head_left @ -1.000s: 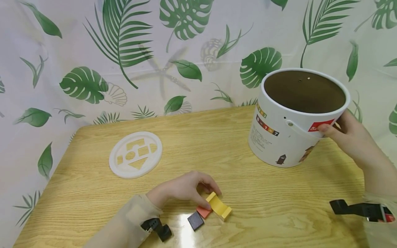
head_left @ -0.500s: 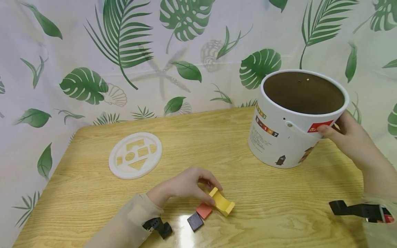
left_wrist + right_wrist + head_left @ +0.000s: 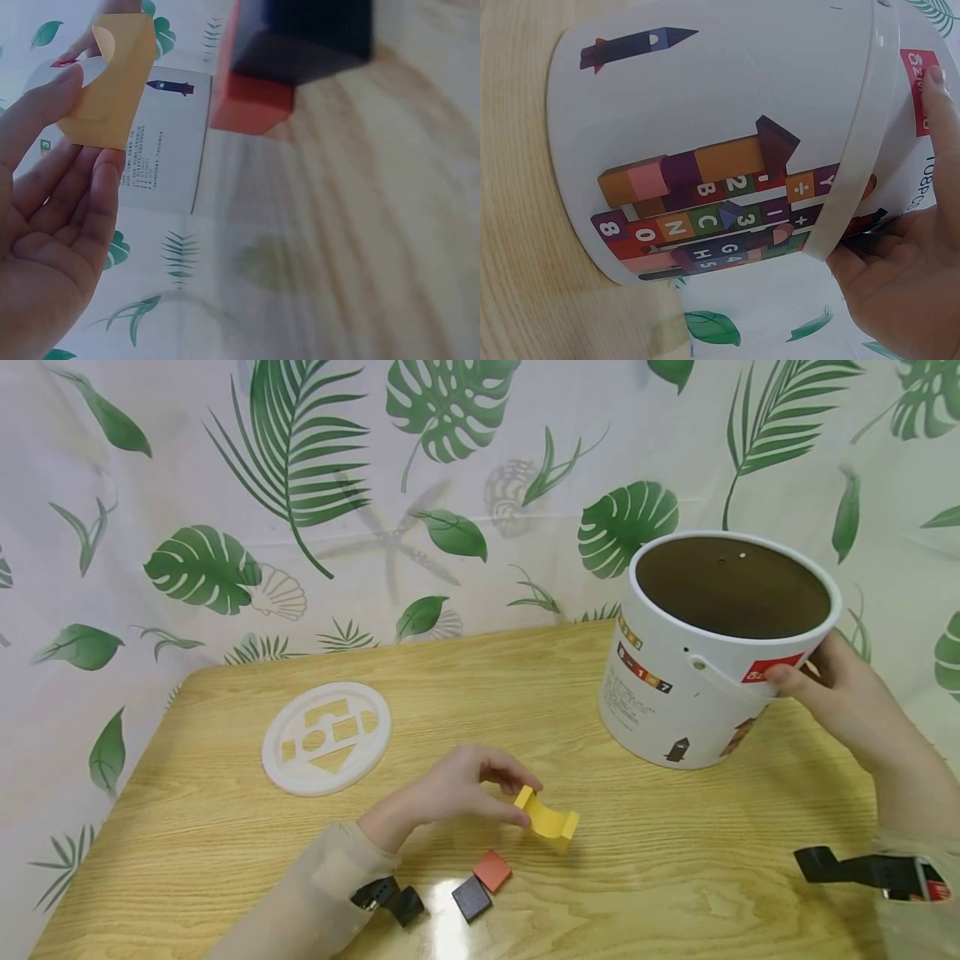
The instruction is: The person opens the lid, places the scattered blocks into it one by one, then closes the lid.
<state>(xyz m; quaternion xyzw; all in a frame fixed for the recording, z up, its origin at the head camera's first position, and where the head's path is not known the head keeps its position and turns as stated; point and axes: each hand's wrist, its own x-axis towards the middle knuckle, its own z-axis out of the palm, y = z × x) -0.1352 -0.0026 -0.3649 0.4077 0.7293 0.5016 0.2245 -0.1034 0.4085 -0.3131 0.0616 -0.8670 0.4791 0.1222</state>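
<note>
My left hand [image 3: 476, 789] pinches a yellow arch-shaped block [image 3: 550, 821] by one end, thumb on the near side, just past two small blocks. In the left wrist view the yellow block [image 3: 116, 86] sits between thumb and fingertips, its curved cut-out facing up and left. A red block [image 3: 492, 870] and a dark block [image 3: 472, 898] stand corner to corner on the table below that hand. At the right, my right hand [image 3: 843, 693] grips a white bucket [image 3: 675, 693] near its rim, thumb over the red label [image 3: 921, 94]. The bucket leans slightly, its dark opening turned up.
A white round board [image 3: 288, 777] with cut-out shapes lies at the left of the wooden table [image 3: 480, 693]. Behind the table hangs a leaf-patterned cloth [image 3: 337, 602]. A white plastic handle [image 3: 855, 142] runs across the bucket's side.
The left hand has moved the yellow block up and to the right, away from the red block, which now shows whole. The right hand and bucket have hardly moved.
</note>
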